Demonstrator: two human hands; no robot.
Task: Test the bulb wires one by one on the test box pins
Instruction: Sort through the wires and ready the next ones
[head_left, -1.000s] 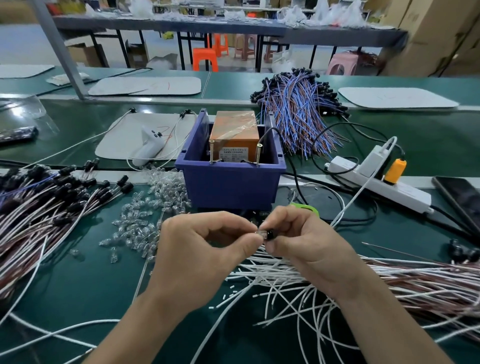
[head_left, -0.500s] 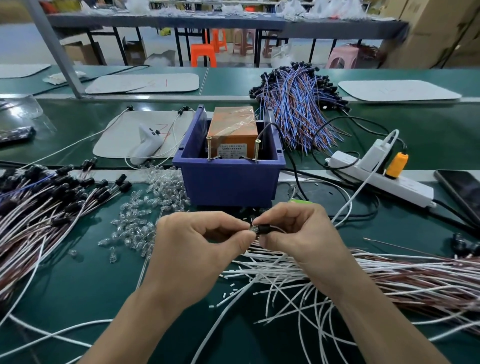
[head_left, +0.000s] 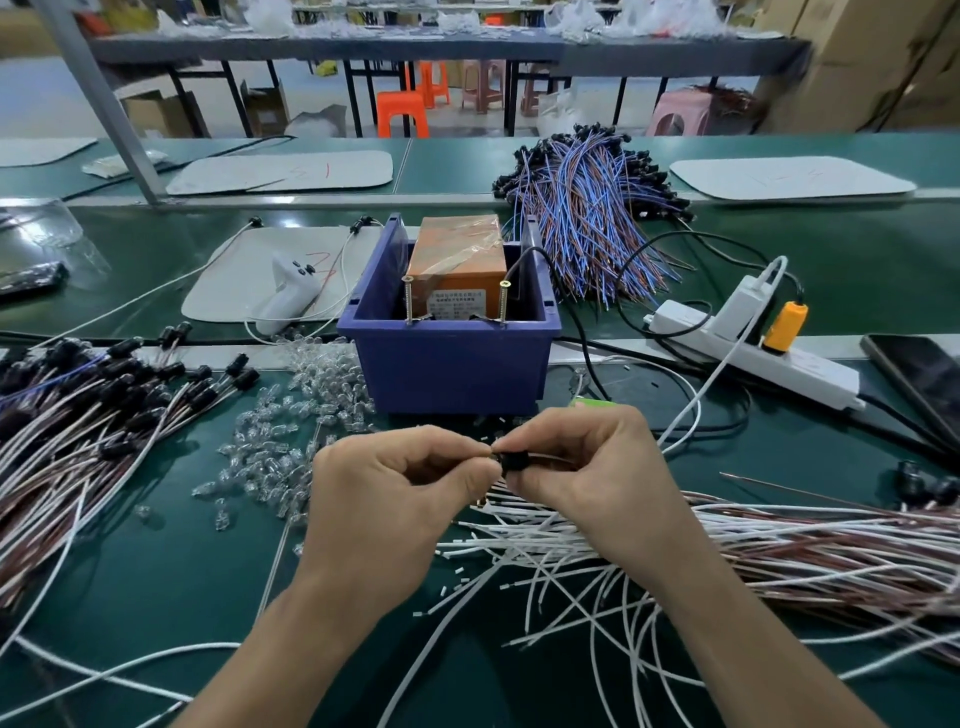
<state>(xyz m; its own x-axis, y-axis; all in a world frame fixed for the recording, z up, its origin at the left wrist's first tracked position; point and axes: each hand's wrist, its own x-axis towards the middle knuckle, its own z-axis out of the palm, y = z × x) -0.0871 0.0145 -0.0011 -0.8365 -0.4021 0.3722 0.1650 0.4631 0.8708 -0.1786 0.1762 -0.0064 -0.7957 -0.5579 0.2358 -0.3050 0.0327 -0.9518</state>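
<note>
1. The green table (head_left: 156, 571) shows bare cloth only at the near left, between the two wire heaps.
2. White and brown wires (head_left: 779, 551) fan in from the right edge under the right hand (head_left: 587, 467); a second heap (head_left: 78, 426) crowds the left edge.
3. The blue bin (head_left: 452, 364) stands just beyond the hands and holds the orange test box (head_left: 457, 249), with two upright pins (head_left: 409, 301) at its near rim.
4. The left hand (head_left: 384, 499) meets the right, and the thumbs and forefingers of both pinch one black bulb socket (head_left: 511, 460), short of the bin and apart from the pins.
</note>
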